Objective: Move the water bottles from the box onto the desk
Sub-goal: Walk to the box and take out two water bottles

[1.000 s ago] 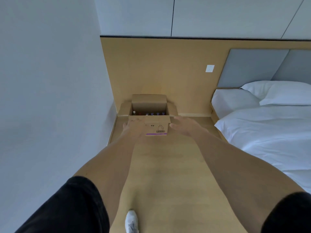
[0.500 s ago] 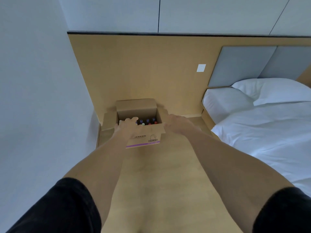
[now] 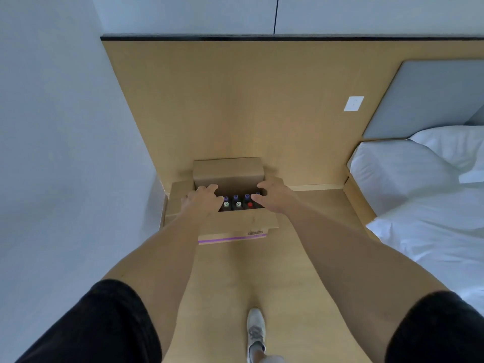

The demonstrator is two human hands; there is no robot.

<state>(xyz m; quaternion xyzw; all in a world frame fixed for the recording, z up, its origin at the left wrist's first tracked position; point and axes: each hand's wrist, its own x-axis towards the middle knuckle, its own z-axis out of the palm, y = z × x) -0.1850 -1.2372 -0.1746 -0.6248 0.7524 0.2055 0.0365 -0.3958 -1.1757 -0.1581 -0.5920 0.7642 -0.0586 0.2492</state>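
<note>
You are bent over an open box [image 3: 235, 226] that sits on the floor [image 3: 262, 271], pushed against the wood wall panel [image 3: 235, 100] in the corner. Both hands reach into its open top. Your left hand [image 3: 201, 203] lies over the left side of the opening, fingers loosely curled; your right hand [image 3: 272, 196] hovers at the right side, fingers bent downward. Whether either has hold of anything cannot be told. The bottles [image 3: 237, 203] stand upright inside, packed tight, only their caps showing: purple, white, one red. No worktop is in view. The risk here is a poor grip: the bottles crowd each other, so fingers may only catch a cap and the bottle could slip. A bed [image 3: 419, 205] stands to your right.
</note>
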